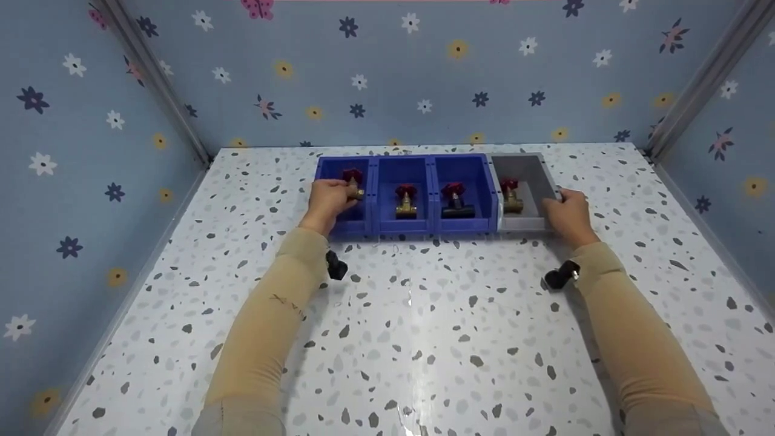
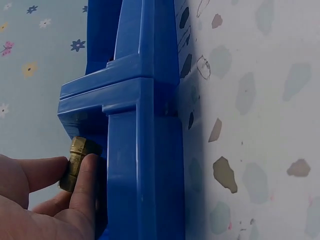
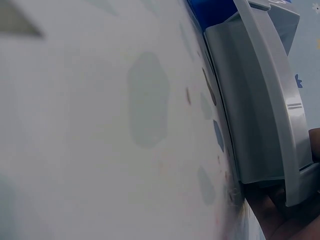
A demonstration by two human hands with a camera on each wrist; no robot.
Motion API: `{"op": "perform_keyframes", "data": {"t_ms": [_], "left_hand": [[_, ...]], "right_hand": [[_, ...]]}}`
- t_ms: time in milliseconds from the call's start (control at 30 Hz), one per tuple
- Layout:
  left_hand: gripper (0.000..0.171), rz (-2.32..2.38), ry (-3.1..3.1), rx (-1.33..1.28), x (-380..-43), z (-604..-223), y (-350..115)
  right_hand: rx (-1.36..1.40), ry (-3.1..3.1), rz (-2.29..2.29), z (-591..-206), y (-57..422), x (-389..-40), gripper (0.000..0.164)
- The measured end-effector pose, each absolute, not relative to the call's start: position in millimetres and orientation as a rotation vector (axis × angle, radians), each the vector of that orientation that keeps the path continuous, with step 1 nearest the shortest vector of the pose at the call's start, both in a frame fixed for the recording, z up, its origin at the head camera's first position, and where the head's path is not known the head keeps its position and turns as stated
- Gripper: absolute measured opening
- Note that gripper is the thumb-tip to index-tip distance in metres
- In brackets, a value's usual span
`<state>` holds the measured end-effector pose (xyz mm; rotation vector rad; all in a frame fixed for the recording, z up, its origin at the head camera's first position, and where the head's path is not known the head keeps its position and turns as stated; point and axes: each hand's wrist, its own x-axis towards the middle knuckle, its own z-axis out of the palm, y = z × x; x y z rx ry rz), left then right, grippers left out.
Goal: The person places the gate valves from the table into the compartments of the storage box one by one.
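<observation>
My left hand (image 1: pixel 327 201) pinches a brass valve with a red handwheel (image 1: pixel 352 177) at the leftmost blue bin (image 1: pixel 343 227). In the left wrist view, thumb and fingers lie on either side of the brass valve body (image 2: pixel 76 159), over the bin's opening. On the right, my right hand (image 1: pixel 570 215) grips the outer side wall of the grey bin (image 1: pixel 533 172), near its front corner. Inside the grey bin, toward its left wall, sits another brass valve with a red handwheel (image 1: pixel 512 201). The right wrist view shows the grey bin's front (image 3: pixel 255 100), with the fingers partly hidden.
A brass valve (image 1: pixel 405 203) sits in the second blue bin (image 1: pixel 402 226), a black-bodied valve (image 1: pixel 457 209) in the third blue bin (image 1: pixel 465 224). The bins stand side by side on a speckled table (image 1: pixel 424 333). Flowered panels (image 1: pixel 387 72) border the table's back and sides.
</observation>
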<state>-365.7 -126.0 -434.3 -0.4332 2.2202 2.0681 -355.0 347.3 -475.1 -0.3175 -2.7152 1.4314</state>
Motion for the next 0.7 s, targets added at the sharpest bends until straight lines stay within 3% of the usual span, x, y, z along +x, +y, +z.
{"op": "perform_keyframes", "data": {"t_ms": [700], "left_hand": [[0.042,1.927,2.361,-0.375,-372.3,-443.0,-125.3]], "right_hand": [[-0.326,-2.721,1.44,-474.4,345.5,-355.6,0.054]]}}
